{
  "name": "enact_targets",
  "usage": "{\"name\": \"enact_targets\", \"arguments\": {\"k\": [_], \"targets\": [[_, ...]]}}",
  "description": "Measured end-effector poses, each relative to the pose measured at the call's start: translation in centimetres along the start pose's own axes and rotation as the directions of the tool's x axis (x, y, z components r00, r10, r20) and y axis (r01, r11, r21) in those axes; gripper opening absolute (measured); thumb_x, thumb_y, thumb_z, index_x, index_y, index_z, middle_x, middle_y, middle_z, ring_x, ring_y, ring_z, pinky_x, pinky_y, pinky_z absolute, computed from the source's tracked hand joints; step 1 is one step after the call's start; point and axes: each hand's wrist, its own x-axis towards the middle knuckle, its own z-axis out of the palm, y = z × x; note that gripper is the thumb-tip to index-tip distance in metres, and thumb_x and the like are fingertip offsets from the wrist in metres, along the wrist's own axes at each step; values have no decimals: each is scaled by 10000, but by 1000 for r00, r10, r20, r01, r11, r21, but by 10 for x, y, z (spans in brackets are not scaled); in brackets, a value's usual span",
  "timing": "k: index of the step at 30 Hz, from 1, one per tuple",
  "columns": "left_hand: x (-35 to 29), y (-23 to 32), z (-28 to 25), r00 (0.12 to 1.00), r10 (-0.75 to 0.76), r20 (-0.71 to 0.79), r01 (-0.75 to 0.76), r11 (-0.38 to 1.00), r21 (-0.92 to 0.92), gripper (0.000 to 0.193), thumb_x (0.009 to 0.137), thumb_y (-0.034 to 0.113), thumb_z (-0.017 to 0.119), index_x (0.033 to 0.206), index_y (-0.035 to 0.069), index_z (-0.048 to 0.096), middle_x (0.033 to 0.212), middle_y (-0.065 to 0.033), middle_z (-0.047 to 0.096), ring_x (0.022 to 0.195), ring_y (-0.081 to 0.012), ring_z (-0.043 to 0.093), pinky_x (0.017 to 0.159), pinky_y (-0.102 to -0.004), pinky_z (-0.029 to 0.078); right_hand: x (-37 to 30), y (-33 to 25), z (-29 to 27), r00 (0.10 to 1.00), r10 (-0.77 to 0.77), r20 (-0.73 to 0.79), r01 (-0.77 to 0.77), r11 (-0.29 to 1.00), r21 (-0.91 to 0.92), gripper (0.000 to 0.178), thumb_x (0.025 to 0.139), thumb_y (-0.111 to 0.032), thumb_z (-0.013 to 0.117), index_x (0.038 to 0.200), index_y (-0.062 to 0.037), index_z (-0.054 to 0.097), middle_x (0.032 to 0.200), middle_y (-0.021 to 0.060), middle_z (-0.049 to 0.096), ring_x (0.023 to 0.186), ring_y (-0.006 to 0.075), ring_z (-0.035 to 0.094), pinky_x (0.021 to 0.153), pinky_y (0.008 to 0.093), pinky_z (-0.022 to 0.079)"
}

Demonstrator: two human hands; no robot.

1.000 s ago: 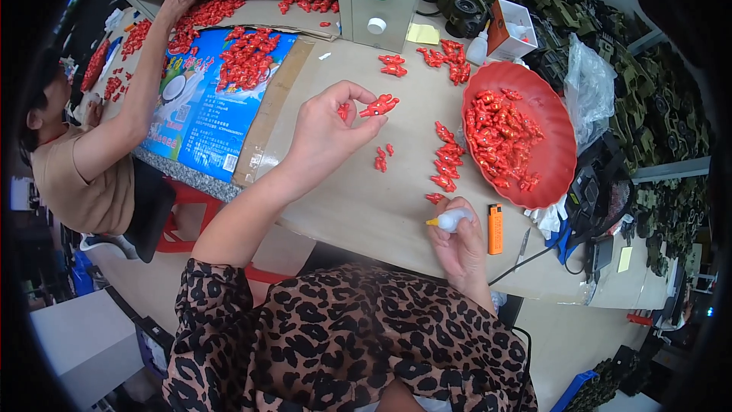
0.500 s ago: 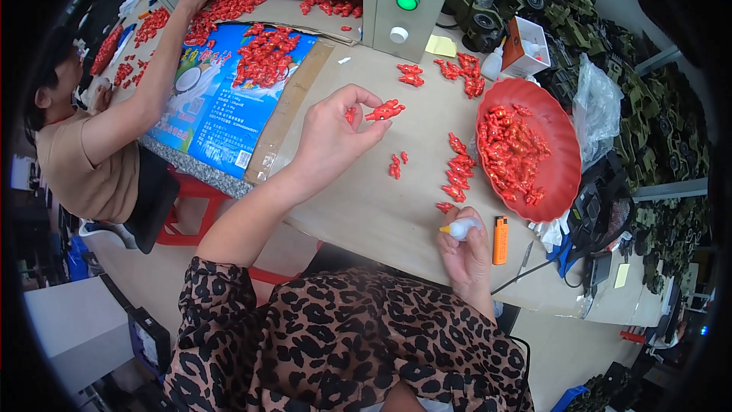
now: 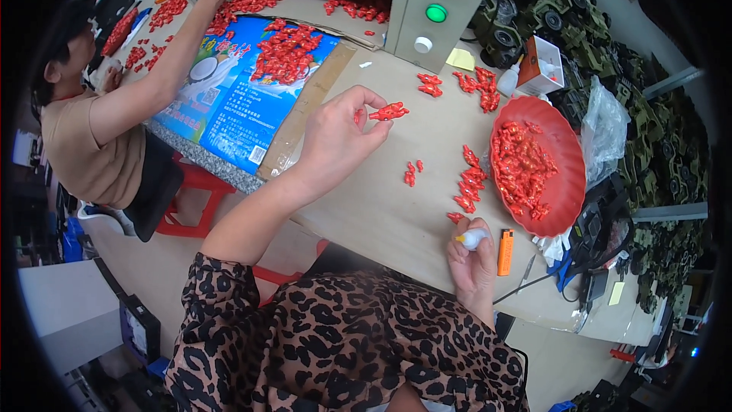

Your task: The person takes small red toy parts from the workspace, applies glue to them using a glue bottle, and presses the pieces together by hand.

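Between thumb and fingers, my left hand (image 3: pixel 339 133) pinches a small red figurine (image 3: pixel 389 111) above the middle of the table. A second bit of red shows inside the curled fingers, partly hidden. My right hand (image 3: pixel 474 263), near the table's front edge, is wrapped round a small white glue bottle (image 3: pixel 473 239) whose yellow tip points left. Just past the bottle lies a row of red figurines (image 3: pixel 471 181). Two small red pieces (image 3: pixel 412 174) rest on the table between my hands.
A scalloped red bowl (image 3: pixel 573 160) of figurines stands at the right, near an orange lighter (image 3: pixel 505 252) and a knife (image 3: pixel 528 268). Figurines also lie on blue cardboard (image 3: pixel 229 126). A co-worker (image 3: pixel 99 122) reaches under a grey machine box (image 3: pixel 435 46) at the left.
The whole view has shifted, so the table things sit farther right. The figurine stays pinched in my left hand, and the glue bottle in my right hand has tilted a little.
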Motion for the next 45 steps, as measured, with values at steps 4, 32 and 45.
{"name": "enact_targets", "arguments": {"k": [4, 32, 45], "targets": [[5, -12, -11, 994, -109, -29, 109, 994, -15, 213, 649, 130, 660, 816, 49, 556, 564, -34, 462, 496, -126, 458, 464, -273, 375, -2, 0, -1, 999, -14, 29, 12, 998, 62, 305, 752, -216, 624, 891, -24, 432, 736, 35, 383, 571, 84, 369, 474, 176, 318], [75, -133, -95, 805, -186, -563, 360, 908, 215, 281, 637, 251, 676, 839, 67, 609, 649, -93, 580, 600, -233, 570, 566, -342, 448, 2, 0, 6, 998, 11, 57, -22, 981, 192, 295, 730, -153, 652, 839, -43, 402, 667, 10, 347, 525, 88, 349, 426, 182, 316], [81, -169, -95, 755, -160, -636, 362, 911, 200, 287, 621, 226, 705, 828, 49, 613, 581, -36, 520, 497, -106, 499, 482, -266, 409, 6, 2, 9, 1000, 13, 27, -16, 992, 127, 322, 726, -170, 660, 827, -41, 382, 659, 9, 333, 508, 82, 355, 400, 170, 311]]}}
